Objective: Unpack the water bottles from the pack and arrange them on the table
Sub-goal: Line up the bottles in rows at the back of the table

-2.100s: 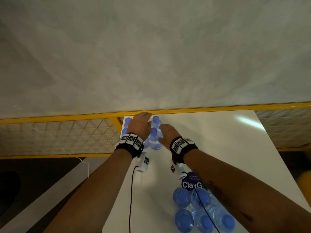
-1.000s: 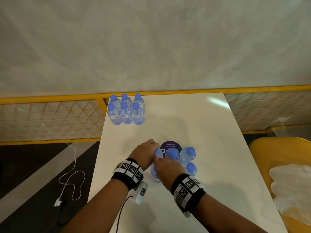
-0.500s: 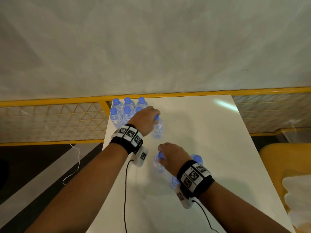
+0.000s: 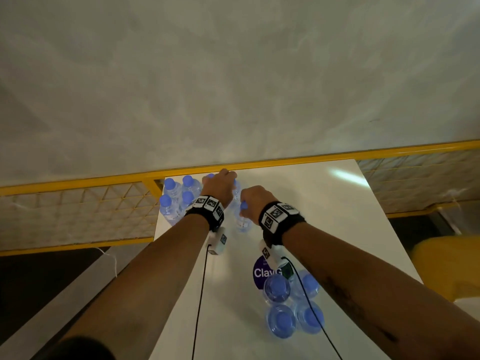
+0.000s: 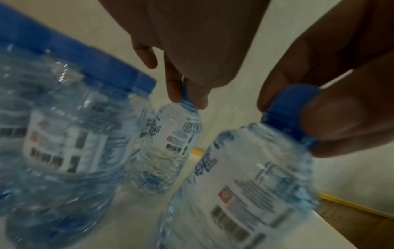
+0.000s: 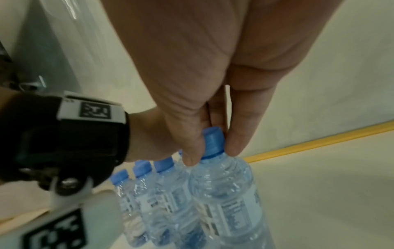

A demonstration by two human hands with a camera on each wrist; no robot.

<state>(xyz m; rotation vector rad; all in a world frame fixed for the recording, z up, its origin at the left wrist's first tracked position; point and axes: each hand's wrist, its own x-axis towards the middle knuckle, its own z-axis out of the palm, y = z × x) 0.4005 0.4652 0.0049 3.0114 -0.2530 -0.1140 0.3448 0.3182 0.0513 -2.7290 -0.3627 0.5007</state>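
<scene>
- At the far left corner of the tabletop (image 4: 324, 216), one water bottle (image 5: 168, 139) is pinched by its blue cap in the left hand (image 4: 218, 189).
- Just beside it, a second bottle (image 4: 242, 220) is pinched by the cap in the right hand (image 4: 255, 203).
- To their left, a cluster of bottles (image 4: 174, 201) is stood upright.
- Near the person, four more bottles (image 4: 291, 307) are grouped by a round sticker (image 4: 261, 272).

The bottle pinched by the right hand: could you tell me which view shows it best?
The right wrist view: the bottle fills it, the right hand pinching its cap. The head view shows it small, half hidden; the left wrist view shows it blurred.
</scene>
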